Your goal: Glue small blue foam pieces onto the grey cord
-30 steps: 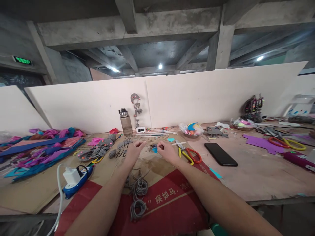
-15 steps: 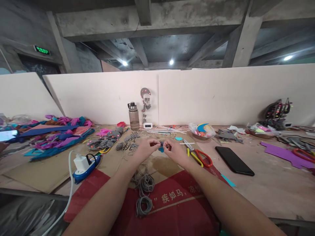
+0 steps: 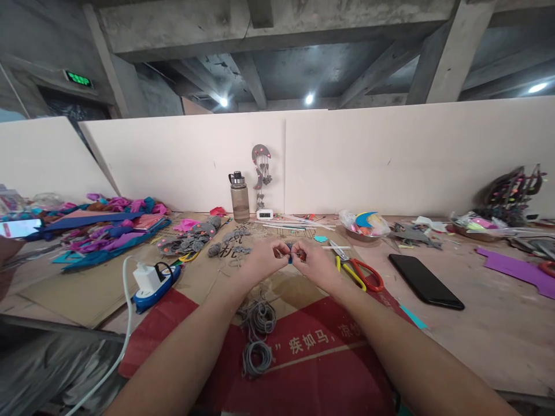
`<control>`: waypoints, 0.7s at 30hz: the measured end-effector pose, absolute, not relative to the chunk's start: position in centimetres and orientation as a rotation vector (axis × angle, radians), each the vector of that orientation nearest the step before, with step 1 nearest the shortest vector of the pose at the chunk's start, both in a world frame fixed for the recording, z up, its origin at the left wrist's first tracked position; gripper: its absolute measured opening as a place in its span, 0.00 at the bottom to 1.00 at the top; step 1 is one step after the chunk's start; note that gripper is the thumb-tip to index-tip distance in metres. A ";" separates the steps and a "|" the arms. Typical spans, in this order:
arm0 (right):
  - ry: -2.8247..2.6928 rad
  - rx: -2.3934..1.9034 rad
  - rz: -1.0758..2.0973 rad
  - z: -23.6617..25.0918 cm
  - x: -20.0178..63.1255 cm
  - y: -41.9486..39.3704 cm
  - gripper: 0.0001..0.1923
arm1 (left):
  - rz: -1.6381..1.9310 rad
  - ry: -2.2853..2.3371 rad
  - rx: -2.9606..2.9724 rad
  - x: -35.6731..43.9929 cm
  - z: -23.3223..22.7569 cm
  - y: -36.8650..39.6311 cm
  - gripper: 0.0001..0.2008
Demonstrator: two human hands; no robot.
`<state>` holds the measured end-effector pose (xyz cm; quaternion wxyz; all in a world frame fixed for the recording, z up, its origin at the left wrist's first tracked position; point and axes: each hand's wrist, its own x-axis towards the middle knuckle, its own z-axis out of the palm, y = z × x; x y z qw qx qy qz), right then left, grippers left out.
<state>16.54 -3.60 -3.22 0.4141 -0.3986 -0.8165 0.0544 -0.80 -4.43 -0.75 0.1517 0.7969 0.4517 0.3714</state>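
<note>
A big tabletop [image 3: 489, 329] fills the view, with a white board wall [image 3: 390, 162] standing behind it. A flat brown and red cardboard sheet [image 3: 312, 358] lies on the tabletop under both arms. On the left is a long pile of pink and blue felt [image 3: 99, 231]. A black phone [image 3: 425, 281] lies flat to the right, well apart from the hands. A blue power strip [image 3: 154, 283] with a white plug sits on the left side. A water bottle [image 3: 240, 197] stands upright near the wall. Scissors with red and yellow handles [image 3: 358, 270] lie just beside the right hand. Loops of grey cord [image 3: 258, 332] lie on the cardboard between the arms. The left hand [image 3: 262, 264] and the right hand [image 3: 315, 266] meet in the middle, above the cardboard. Both hands pinch a small blue piece [image 3: 289, 253] between their fingertips, one hand on each side, with the fingers curled in tight
</note>
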 end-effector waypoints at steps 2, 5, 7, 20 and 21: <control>-2.064 -0.991 0.128 -3.2 16.5 -3.7 0.04 | 1.064 1.288 2.293 -0.7 -0.7 -4.6 0.06; -2.077 -0.990 0.111 -3.1 16.5 -3.8 0.04 | 1.064 1.288 2.299 -0.6 -0.7 -4.7 0.06; -2.079 -1.001 0.107 -3.0 16.5 -3.9 0.04 | 1.065 1.304 2.296 -0.5 -0.6 -4.8 0.06; -2.137 -0.991 0.045 -2.8 16.5 -4.1 0.05 | 1.055 1.332 2.389 -0.3 -0.6 -4.8 0.05; -2.138 -0.988 0.051 -2.8 16.5 -4.1 0.05 | 1.053 1.336 2.388 -0.3 -0.6 -4.8 0.06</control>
